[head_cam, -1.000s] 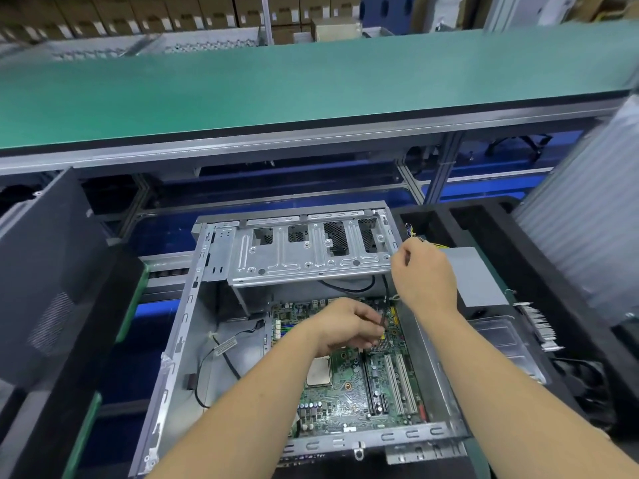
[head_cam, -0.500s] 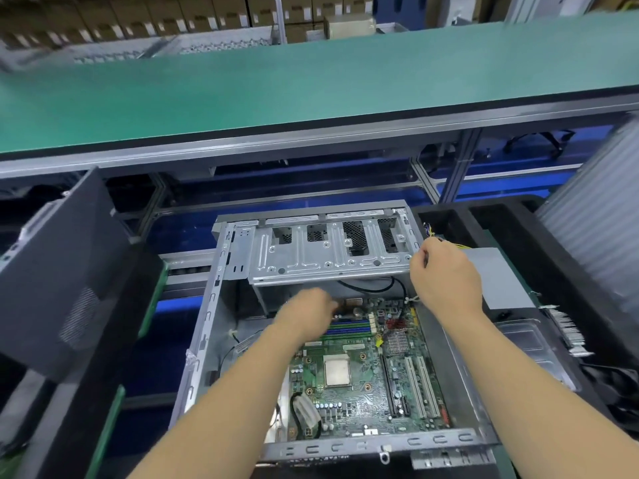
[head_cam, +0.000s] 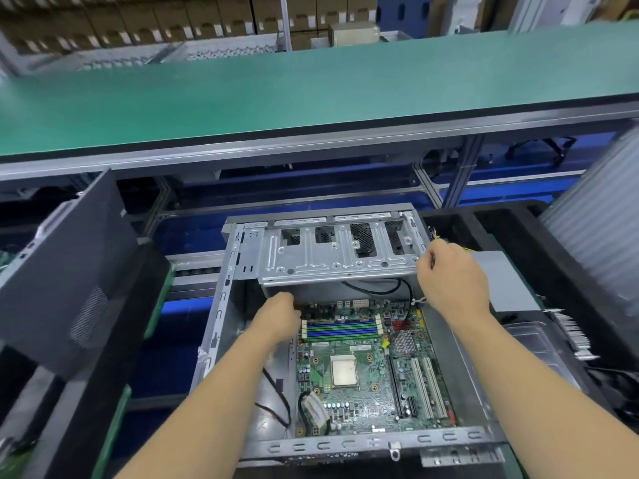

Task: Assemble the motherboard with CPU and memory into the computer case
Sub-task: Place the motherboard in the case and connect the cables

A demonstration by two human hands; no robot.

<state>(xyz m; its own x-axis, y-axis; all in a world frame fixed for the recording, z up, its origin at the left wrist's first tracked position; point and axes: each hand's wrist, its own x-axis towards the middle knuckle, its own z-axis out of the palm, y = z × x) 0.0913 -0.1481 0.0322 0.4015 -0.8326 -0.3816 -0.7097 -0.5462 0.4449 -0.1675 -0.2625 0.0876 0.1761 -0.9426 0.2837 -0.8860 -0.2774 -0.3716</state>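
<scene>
The open metal computer case [head_cam: 218,305] lies flat in front of me. Inside it sits the green motherboard [head_cam: 366,402], with the square CPU [head_cam: 343,371] in its socket and blue and green memory slots [head_cam: 340,330] behind it. My left hand [head_cam: 280,316] reaches in at the board's far left corner, under the raised drive cage [head_cam: 332,261]; its fingers are blurred and partly hidden. My right hand [head_cam: 449,278] grips the right end of the drive cage, fingers curled over a bundle of wires there.
A black side panel [head_cam: 65,271] leans at the left. Black foam trays [head_cam: 511,229] and a grey power supply [head_cam: 505,281] lie to the right. Black cables [head_cam: 276,399] run along the case floor. A green conveyor table [head_cam: 311,91] spans the back.
My left hand has moved from the middle of the motherboard to its far left corner, uncovering the CPU and memory slots. My right hand has stayed on the drive cage.
</scene>
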